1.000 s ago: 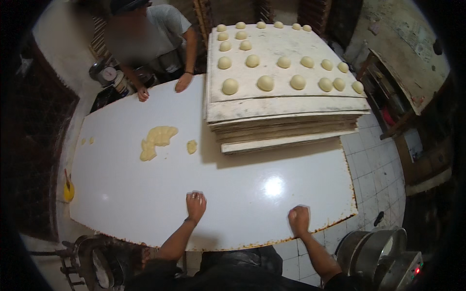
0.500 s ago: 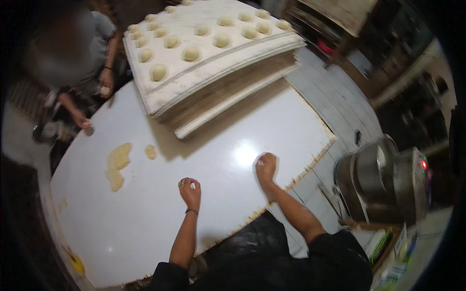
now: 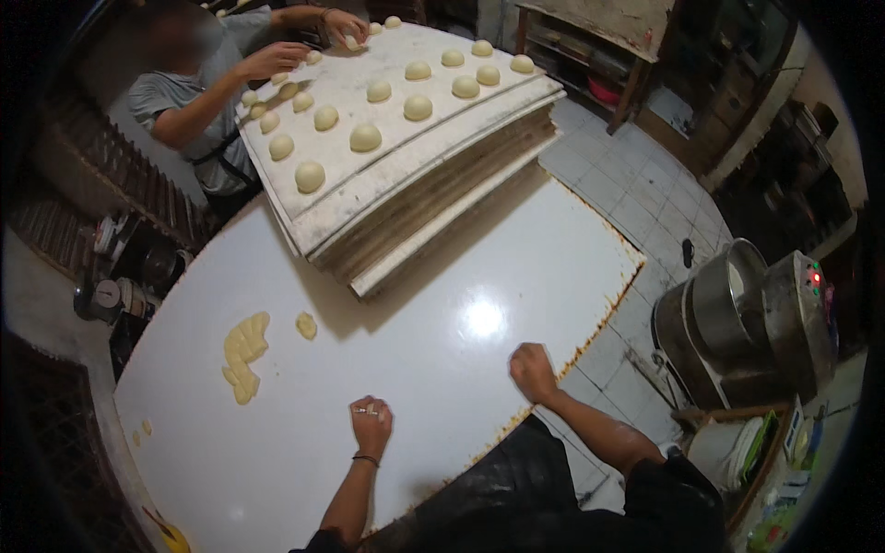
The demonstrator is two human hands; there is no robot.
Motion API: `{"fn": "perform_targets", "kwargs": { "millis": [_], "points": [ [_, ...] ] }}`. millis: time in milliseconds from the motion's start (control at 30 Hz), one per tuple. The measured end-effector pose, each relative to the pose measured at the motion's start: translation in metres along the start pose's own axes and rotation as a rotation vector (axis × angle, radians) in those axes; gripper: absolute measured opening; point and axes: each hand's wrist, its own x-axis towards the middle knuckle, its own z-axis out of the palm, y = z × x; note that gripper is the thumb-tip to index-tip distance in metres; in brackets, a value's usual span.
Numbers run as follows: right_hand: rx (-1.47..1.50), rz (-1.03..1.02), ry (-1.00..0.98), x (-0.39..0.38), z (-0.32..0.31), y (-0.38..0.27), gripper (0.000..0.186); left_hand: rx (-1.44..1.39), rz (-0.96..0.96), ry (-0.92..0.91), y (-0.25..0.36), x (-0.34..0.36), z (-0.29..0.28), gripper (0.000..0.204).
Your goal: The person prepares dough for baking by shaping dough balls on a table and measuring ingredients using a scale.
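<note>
My left hand [image 3: 371,424] rests on the white tabletop [image 3: 442,387], its fingers curled inward, a ring on one finger and a band at the wrist. Farther right, near the table's rusty edge, my right hand [image 3: 533,371] is closed with the knuckles up. Whatever lies under either palm is hidden. Left of my left hand sits a cluster of cut dough pieces [image 3: 243,355]. A single dough piece [image 3: 306,324] lies just apart from it, toward the stacked boards.
Across the table, a stack of floured boards [image 3: 415,203] carries several round dough balls [image 3: 365,138]. A co-worker [image 3: 198,101] stands at its left side. On the right stand a metal mixer bowl [image 3: 728,286] and a crate [image 3: 737,452]. A yellow object [image 3: 172,536] is at the lower left.
The co-worker's hands have gone from the table's far left edge up to the boards, among the dough balls. My view has shifted; both my hands stay curled on the table.
</note>
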Motion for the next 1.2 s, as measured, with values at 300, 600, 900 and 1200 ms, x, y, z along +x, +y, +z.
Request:
{"fn": "perform_targets", "kwargs": {
  "millis": [300,600,900,1200],
  "points": [
    [0.171,0.201,-0.043,-0.014,-0.007,-0.024,0.018,0.014,-0.062,0.131,0.009,0.000,0.014,0.010],
    [1.502,0.725,0.210,0.213,-0.148,0.096,0.042,-0.089,-0.546,0.451,0.065,0.038,0.044,0.017],
    [0.545,-0.321,-0.481,0.596,-0.132,0.016,0.042,-1.586,-0.936,1.528,0.102,0.084,-0.071,0.031],
    [-0.093,-0.521,-0.691,0.721,0.015,0.010,0.065,-0.468,-0.068,0.527,0.193,0.431,-0.198,0.029]
  ]
}}
